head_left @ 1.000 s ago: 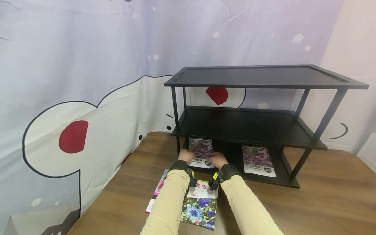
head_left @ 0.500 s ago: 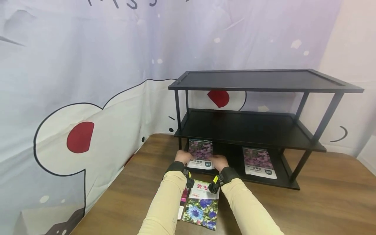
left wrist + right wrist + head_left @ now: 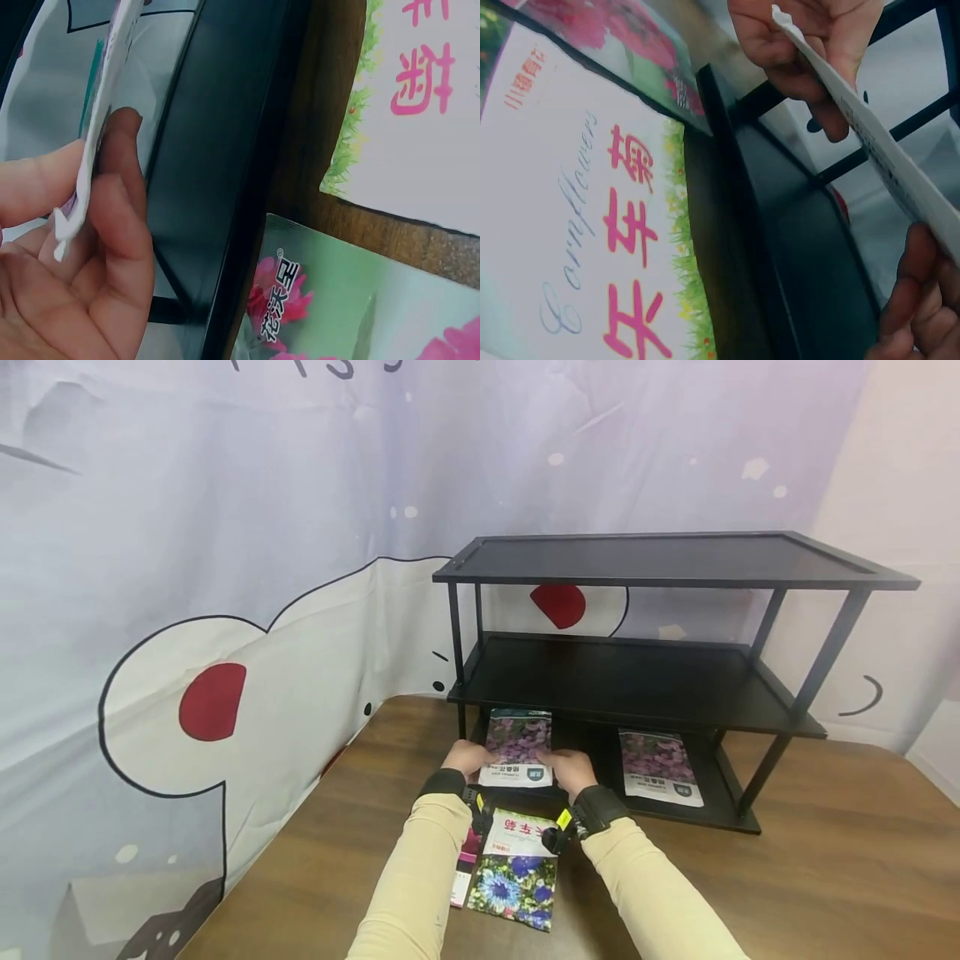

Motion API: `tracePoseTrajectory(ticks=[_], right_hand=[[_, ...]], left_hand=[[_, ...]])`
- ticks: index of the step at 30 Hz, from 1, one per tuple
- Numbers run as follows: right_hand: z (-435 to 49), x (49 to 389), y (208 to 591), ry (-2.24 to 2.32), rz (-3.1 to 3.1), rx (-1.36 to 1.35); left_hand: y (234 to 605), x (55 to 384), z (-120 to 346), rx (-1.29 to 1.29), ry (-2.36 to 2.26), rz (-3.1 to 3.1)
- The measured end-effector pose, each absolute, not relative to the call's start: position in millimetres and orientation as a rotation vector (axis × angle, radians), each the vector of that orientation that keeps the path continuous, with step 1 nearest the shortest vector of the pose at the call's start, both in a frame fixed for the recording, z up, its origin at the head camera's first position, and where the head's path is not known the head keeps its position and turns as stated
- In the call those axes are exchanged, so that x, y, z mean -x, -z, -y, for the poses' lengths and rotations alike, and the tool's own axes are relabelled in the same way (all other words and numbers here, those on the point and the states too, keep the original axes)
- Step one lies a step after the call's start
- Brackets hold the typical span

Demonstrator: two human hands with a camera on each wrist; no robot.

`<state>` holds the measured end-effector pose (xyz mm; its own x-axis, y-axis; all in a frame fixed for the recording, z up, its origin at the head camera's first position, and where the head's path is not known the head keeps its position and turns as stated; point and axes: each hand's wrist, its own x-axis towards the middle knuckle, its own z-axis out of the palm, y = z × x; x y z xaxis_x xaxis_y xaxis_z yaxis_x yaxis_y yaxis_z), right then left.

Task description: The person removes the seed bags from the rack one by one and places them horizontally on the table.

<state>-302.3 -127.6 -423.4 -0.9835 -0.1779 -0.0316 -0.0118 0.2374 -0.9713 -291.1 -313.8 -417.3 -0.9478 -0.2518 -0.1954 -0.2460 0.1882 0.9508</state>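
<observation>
Both hands hold one seed packet (image 3: pixel 517 743) with purple flowers and a white lower band, at the front left of the black rack's bottom shelf (image 3: pixel 592 768). My left hand (image 3: pixel 465 758) pinches its left edge between thumb and fingers. At its right edge, my right hand (image 3: pixel 572 770) grips with thumb and fingertips. Edge-on, the held packet (image 3: pixel 881 150) looks thin in both wrist views, with a crimped corner by the left hand (image 3: pixel 810 52). A matching purple flower packet (image 3: pixel 660 768) lies farther right on that shelf.
A cornflower packet (image 3: pixel 513 877) lies on the wooden table (image 3: pixel 315 868) between the forearms. Beside it, a pink flower packet (image 3: pixel 467 868) is partly under the left sleeve in view. The rack's middle shelf (image 3: pixel 637 685) and top shelf (image 3: pixel 675 560) overhang the bottom one. Printed cloth hangs behind.
The held packet has shifted slightly right and up, both hands staying on it. The right hand has moved a little right. The left forearm moved left, and the pink packet now shows on its right side.
</observation>
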Motion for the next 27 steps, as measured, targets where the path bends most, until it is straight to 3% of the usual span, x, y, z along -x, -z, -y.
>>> tracePoseTrajectory(ticks=[8,27], right_hand=[[118,293,415,1.853,-2.344,0.164],[73,281,413,1.655,-2.481,0.196]], left_hand=[[410,284,308,-0.468,2.054,2.36],[405,264,280,-0.376,1.824,2.59]])
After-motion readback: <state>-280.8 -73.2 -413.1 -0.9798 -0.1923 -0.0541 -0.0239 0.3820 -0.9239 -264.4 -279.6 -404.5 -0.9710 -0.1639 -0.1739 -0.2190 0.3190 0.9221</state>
